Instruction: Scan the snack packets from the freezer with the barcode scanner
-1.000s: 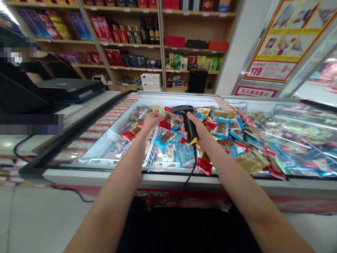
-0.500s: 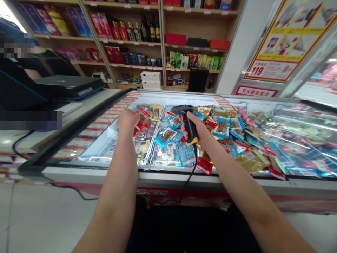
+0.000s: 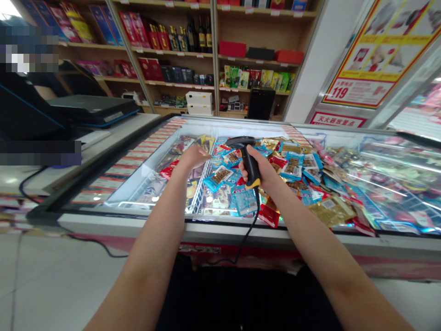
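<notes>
My right hand (image 3: 260, 168) is wrapped round a black barcode scanner (image 3: 251, 165) with yellow trim, its head pointing left and its cable running down over the freezer edge. My left hand (image 3: 195, 157) hovers above the white wire divider (image 3: 203, 184), fingers stretched to the right and nothing visible in them. Below and left of that wrist lies a red snack packet (image 3: 168, 171), partly hidden by the forearm. Just right of the left hand is a blue snack packet (image 3: 217, 178) with a clear window. Many more blue, red and gold packets are heaped beneath the scanner.
The glass-topped freezer (image 3: 120, 220) spans the view in front of me. On the left, a counter (image 3: 144, 122) carries a dark checkout machine (image 3: 93, 110), with a person behind it. Shelves (image 3: 179, 53) of boxes and bottles stand at the back. A gold packet (image 3: 332, 209) lies to the right.
My left hand has moved right, from the red packets in the left compartment to the wire divider. A red packet now lies left of it. The scanner stays in my right hand, almost unmoved.
</notes>
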`<action>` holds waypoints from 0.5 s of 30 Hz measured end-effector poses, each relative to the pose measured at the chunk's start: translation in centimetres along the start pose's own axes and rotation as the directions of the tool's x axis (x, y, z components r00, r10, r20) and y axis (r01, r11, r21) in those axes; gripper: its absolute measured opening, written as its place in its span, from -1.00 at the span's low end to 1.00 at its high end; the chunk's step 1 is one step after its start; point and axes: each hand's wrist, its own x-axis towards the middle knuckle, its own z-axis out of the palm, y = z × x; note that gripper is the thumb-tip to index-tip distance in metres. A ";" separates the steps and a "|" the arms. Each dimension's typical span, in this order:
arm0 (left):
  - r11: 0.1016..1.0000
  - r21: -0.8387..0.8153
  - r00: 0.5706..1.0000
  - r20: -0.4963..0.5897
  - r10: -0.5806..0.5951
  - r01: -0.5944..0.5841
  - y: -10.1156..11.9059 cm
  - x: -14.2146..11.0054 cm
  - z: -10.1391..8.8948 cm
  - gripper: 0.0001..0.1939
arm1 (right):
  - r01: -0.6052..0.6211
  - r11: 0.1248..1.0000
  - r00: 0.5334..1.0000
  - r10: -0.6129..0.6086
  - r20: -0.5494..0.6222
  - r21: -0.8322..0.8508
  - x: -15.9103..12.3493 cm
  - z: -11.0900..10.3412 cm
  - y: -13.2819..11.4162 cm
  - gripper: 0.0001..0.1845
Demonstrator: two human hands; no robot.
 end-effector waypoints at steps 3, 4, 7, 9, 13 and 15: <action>0.993 0.020 0.983 0.147 0.109 -0.113 1.2 -0.7 1.0 -0.79 | -0.001 1.000 1.000 0.001 0.010 -0.010 0.2 -0.2 0.1 -0.50; 0.991 0.031 0.979 0.165 0.123 -0.129 1.6 -1.0 1.4 -0.75 | -0.001 1.000 1.000 0.001 0.011 -0.014 0.2 -0.2 0.1 -0.49; 0.984 0.137 0.978 0.192 0.084 -0.112 3.0 -2.0 2.9 -0.55 | 0.003 1.000 1.000 -0.003 0.013 -0.019 0.3 -0.3 0.2 -0.47; 0.962 0.251 0.985 0.163 0.065 -0.105 3.9 -2.7 4.0 -0.41 | 0.012 1.000 1.000 -0.011 0.014 -0.014 0.3 -0.3 0.2 -0.46; 0.929 0.351 0.992 0.081 0.095 -0.118 4.8 -3.4 5.9 -0.32 | 0.013 1.000 1.000 -0.013 0.015 -0.006 0.3 -0.3 0.2 -0.47; 0.934 0.337 0.992 0.077 0.097 -0.118 4.8 -3.2 6.5 -0.38 | 0.007 1.000 1.000 -0.007 0.012 -0.006 0.3 -0.3 0.2 -0.47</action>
